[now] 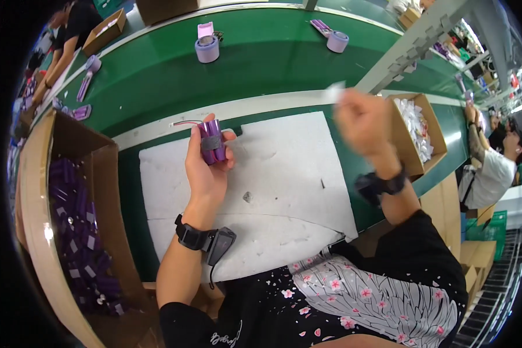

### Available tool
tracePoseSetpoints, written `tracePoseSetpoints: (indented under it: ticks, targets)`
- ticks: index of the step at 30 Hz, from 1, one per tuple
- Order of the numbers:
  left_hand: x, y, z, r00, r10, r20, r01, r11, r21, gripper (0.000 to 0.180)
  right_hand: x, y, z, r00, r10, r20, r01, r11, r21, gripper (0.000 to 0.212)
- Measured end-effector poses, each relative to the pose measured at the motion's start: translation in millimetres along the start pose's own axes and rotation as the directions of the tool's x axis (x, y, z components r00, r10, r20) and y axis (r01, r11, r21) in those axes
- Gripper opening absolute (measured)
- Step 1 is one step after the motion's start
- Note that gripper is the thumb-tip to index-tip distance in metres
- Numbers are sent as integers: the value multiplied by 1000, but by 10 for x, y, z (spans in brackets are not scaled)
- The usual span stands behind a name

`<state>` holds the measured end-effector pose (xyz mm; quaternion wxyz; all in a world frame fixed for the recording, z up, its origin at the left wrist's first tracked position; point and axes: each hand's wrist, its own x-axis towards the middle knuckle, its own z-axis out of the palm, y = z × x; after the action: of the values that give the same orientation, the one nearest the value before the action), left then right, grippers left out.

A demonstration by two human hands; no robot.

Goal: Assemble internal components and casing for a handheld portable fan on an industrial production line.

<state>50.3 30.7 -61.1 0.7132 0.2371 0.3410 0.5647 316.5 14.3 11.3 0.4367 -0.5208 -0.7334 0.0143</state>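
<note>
A purple battery pack point(212, 143) with a grey pad on its face lies in my left hand point(207, 174), fingers wrapped round it above the white foam mat point(284, 174). Thin wires with a small white connector point(172, 124) stick out from the pack's top to the left. My right hand point(362, 122), blurred by motion, is raised at the mat's far right corner. Between its fingertips is a small white piece point(334, 91), too smeared to name more exactly. Near that hand stands a cardboard box point(439, 133) of crumpled clear and white bits.
At left, a tall cardboard box point(105, 191) holds many purple battery packs point(78, 232). Beyond the mat, a green belt point(267, 64) carries lilac round housings point(207, 50) with purple parts. A grey metal post point(412, 49) rises at right. Co-workers point(496, 168) stand at both sides.
</note>
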Motion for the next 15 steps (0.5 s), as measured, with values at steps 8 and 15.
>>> tracePoseSetpoints:
  ticks: [8, 15]
  targets:
    - [-99, 13, -213, 997, -49, 56, 43, 994, 102, 53, -810, 878, -1255, 603, 788, -120, -538, 292, -791, 27]
    - [-178, 7, -179, 999, -18, 40, 16, 998, 62, 53, 0, -1226, -667, 847, -338, 411, 61, 829, 556, 28]
